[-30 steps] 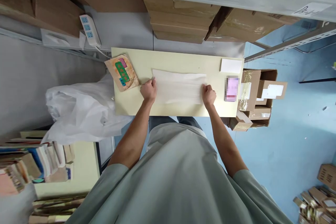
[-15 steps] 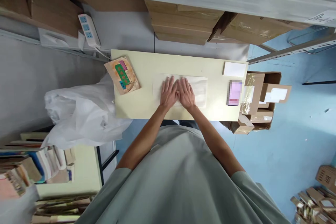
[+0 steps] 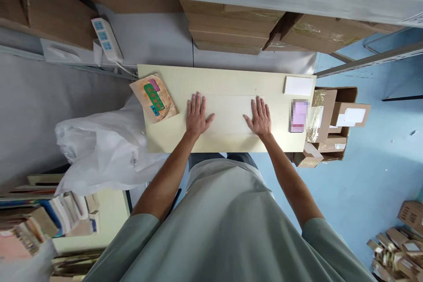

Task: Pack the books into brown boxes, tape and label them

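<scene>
both hands have slid apart since half a second ago, when they lay side by side in the middle of the sheet. now the left hand [image 3: 196, 114] lies flat on the left end of the pale sheet [image 3: 228, 116], fingers spread and open, holding nothing. the right hand [image 3: 260, 116] lies flat on the right end, open the same way. the sheet lies smooth on the yellow table [image 3: 228, 80], between the two hands, and it is hard to tell from the tabletop. just left of the left hand, a brown packet [image 3: 154, 98] with green and pink stickers hangs over the table's corner. right of the right hand lie a pink slip [image 3: 299, 116] and a white card [image 3: 299, 85]. past the table's right edge stands an open cardboard box [image 3: 333, 119]. a big white plastic bag [image 3: 99, 145] slumps at the left.
</scene>
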`<state>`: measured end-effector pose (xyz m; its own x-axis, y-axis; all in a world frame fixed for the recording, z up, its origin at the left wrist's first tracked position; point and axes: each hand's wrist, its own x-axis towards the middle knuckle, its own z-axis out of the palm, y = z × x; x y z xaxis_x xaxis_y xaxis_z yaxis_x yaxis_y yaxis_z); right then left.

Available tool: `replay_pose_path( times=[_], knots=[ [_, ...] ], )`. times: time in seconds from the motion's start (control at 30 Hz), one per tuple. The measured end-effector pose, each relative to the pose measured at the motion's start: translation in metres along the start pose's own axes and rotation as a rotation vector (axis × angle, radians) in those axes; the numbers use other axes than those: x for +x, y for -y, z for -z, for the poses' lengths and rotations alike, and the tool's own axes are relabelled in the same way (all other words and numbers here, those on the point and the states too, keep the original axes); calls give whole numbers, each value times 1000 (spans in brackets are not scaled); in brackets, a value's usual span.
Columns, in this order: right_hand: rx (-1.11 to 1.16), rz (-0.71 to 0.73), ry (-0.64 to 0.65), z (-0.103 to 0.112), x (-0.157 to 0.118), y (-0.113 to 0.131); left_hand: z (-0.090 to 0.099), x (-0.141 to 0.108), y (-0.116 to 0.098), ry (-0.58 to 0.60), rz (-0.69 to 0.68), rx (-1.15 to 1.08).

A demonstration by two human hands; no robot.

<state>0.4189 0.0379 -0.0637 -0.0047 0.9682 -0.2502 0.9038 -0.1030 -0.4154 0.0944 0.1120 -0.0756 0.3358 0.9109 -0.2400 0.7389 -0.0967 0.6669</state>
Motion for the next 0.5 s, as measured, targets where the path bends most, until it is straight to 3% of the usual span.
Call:
replay_pose_path(
  times=[0.1, 0.2, 0.37, 0.43, 0.5],
  knots=[
    [18, -20, 5, 6, -4, 6, 6, -7, -5, -4, -4, -1],
    [20, -30, -10, 16, -11, 16, 26, -20, 4, -133, 91, 47],
    [-21, -17, -57, 21, -16, 49, 82, -33, 60, -523, 483, 126],
    [-26, -4, -67, 16, -12, 68, 99, -32, 84, -580, 621, 134],
    [-22, 5, -63, 10, -7, 88, 110, -29, 104, -557, 721, 136]
  ],
)
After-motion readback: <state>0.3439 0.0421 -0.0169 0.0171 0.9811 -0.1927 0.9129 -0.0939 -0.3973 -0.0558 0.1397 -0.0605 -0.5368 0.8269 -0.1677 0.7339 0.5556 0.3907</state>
